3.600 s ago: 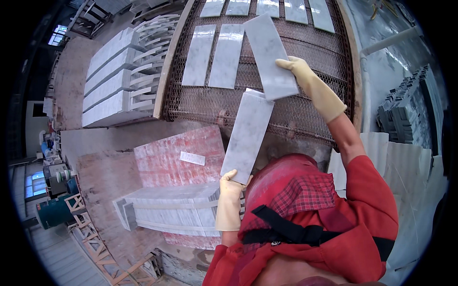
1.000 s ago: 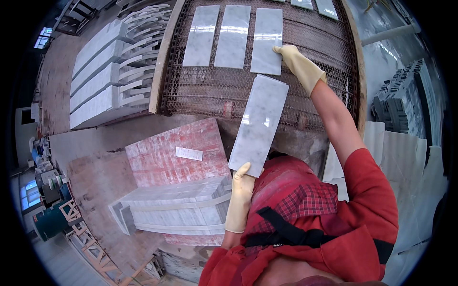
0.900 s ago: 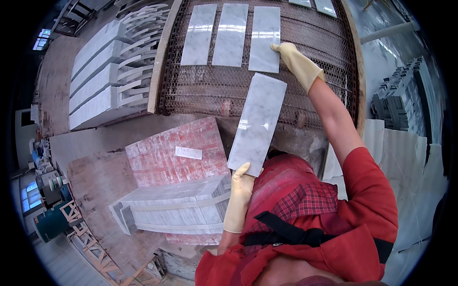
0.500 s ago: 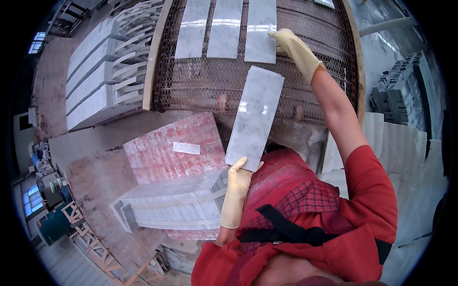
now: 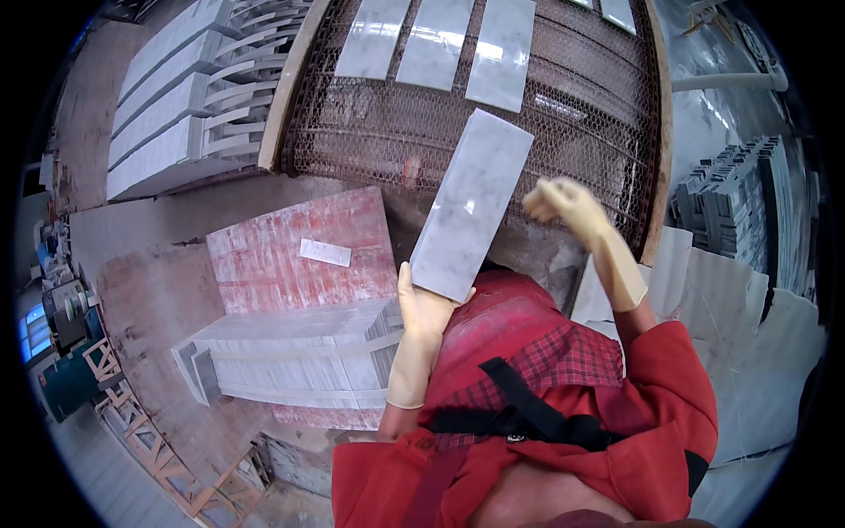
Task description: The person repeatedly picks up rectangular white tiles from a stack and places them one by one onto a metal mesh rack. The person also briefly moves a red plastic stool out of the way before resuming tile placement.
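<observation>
Left hand [image 5: 424, 310] grips near end of marble slab [image 5: 473, 207], likely heavy, brittle, best edge-held; right hand [image 5: 570, 207] empty, fingers curled closed.

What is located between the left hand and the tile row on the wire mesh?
Head view: the grey-white tile in the left hand, then, past its far end, a strip of wire mesh before the tile row.

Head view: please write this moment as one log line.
left hand: holds pale stone slab | right hand: apart, nothing visible held | mesh belt: more slabs on it
</observation>
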A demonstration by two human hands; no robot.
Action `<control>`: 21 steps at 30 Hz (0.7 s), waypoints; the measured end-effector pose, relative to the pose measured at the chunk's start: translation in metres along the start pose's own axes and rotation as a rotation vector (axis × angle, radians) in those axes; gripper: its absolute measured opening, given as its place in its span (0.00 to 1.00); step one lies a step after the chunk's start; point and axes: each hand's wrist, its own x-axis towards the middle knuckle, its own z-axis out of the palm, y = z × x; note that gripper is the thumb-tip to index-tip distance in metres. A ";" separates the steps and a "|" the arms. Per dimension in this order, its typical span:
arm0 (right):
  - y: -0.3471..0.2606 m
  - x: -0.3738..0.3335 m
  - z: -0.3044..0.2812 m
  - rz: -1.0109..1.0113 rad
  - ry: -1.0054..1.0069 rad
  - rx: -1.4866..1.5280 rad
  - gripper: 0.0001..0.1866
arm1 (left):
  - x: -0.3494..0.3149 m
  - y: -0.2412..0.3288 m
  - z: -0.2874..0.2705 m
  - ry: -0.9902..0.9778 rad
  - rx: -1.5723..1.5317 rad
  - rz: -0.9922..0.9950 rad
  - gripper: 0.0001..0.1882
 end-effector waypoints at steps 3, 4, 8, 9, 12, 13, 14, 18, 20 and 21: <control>0.038 -0.011 0.042 0.067 -0.267 0.020 0.29 | 0.007 0.002 -0.003 -0.020 -0.065 -0.022 0.39; 0.045 -0.012 0.054 0.084 -0.329 0.033 0.30 | 0.008 0.004 -0.006 -0.060 -0.083 -0.024 0.38; 0.050 -0.010 0.086 0.158 -0.473 0.076 0.33 | 0.015 -0.001 -0.007 -0.136 -0.254 0.007 0.36; 0.050 -0.008 0.090 0.183 -0.471 0.114 0.33 | 0.014 -0.001 -0.008 -0.121 -0.249 -0.009 0.37; 0.046 -0.014 0.095 0.195 -0.383 0.302 0.31 | 0.015 -0.001 -0.012 -0.054 -0.243 -0.066 0.39; 0.044 -0.019 0.095 0.193 -0.341 0.379 0.30 | 0.020 0.000 -0.019 -0.017 -0.249 -0.093 0.39; 0.043 -0.023 0.094 0.207 -0.291 0.471 0.28 | 0.023 0.000 -0.024 0.028 -0.226 -0.104 0.39; 0.053 -0.032 0.068 0.250 -0.196 0.751 0.25 | 0.036 -0.006 -0.038 0.199 -0.058 -0.106 0.36; 0.052 -0.035 0.039 0.259 -0.107 0.747 0.23 | 0.036 0.000 -0.043 0.223 0.007 -0.091 0.32; 0.058 -0.036 0.023 0.255 -0.047 0.707 0.22 | 0.038 0.004 -0.043 0.229 0.035 -0.092 0.30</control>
